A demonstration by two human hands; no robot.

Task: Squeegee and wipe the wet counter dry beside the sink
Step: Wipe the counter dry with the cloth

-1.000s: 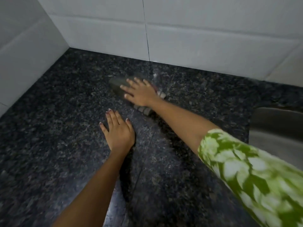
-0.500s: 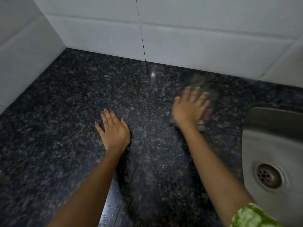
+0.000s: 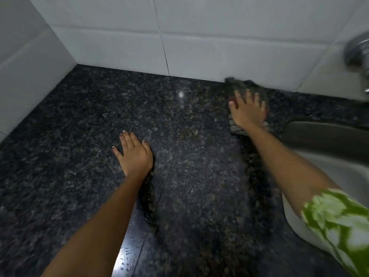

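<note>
Pressure should stay flat and even through the right hand (image 3: 246, 111), whose grip lies spread, palm down, pinning the cloth (image 3: 242, 86) to the bench (image 3: 79, 126) at upper right of frame, with strokes drawn toward the sink (image 3: 327, 140). Left hand (image 3: 134, 154) rests spread and empty on the bench at centre. Cloth is blurred; its long axis appears to run from the wrist toward the tiled wall (image 3: 199, 37).

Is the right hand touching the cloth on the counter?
Touching. The head view shows the right hand spread flat on the cloth, whose edges stick out beyond the fingertips and beside the wrist.
</note>
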